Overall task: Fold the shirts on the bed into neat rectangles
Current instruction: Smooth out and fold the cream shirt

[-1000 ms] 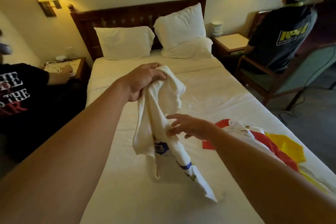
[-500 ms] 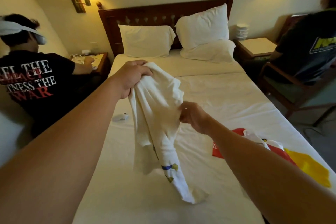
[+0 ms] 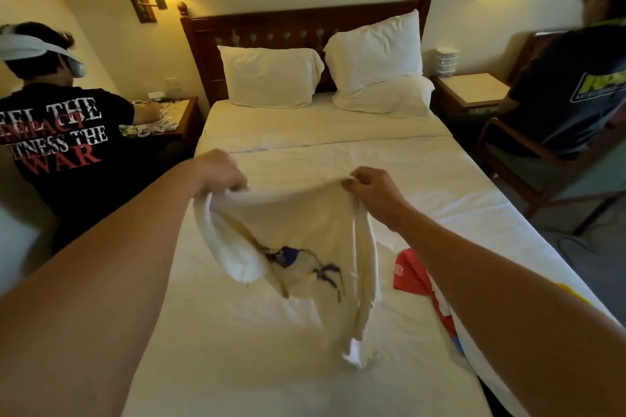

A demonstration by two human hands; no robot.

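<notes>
Both hands were pinching the top edge of the cream cotton T-shirt with a blue print (image 3: 298,247): left hand (image 3: 222,173) on one corner, right hand (image 3: 371,184) on the other, fingers curled tight on fabric. Shirt was stretched between them and hanging over the white-sheeted bed (image 3: 338,152), lower hem trailing on the sheet, probably to open it flat before laying it down. Red shirt with white print (image 3: 411,271) lay bunched near the bed's right edge, partly behind the right forearm, not yet folded. Two white pillows (image 3: 271,76) sat at the headboard, well clear.
</notes>
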